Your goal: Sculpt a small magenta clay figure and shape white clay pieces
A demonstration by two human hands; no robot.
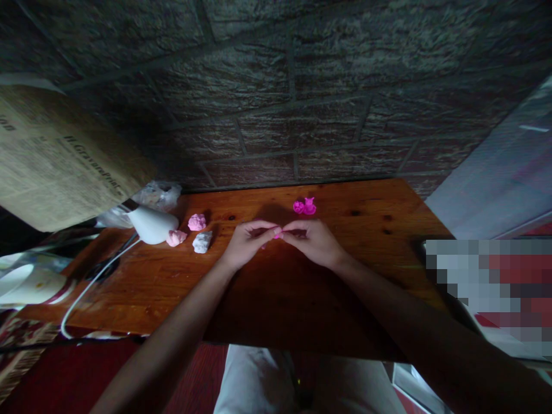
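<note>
My left hand (pixel 245 244) and my right hand (pixel 314 241) meet above the middle of the wooden table. Between their pinched fingertips is a small piece of bright pink modelling clay (pixel 278 234), mostly hidden by the fingers. A tiny pink bit (pixel 263 246) shows just below my left fingers. Beyond my right hand lie a round pink clay piece (pixel 298 207) and a pink clay figure (pixel 309 206) with small points on top, side by side. To the left of my left hand are a pink clay lump (pixel 197 222), a whitish lump (pixel 202 242) and a paler pink lump (pixel 176 237).
A lamp with a white base (pixel 153 223) and newsprint-patterned shade (pixel 64 155) stands at the left, its white cable (pixel 92 282) crossing the wooden table (pixel 164 293). Behind the base is a clear plastic bag (pixel 159 195). A white cup (pixel 32 284) lies far left. A stone-patterned wall (pixel 267 92) borders the back.
</note>
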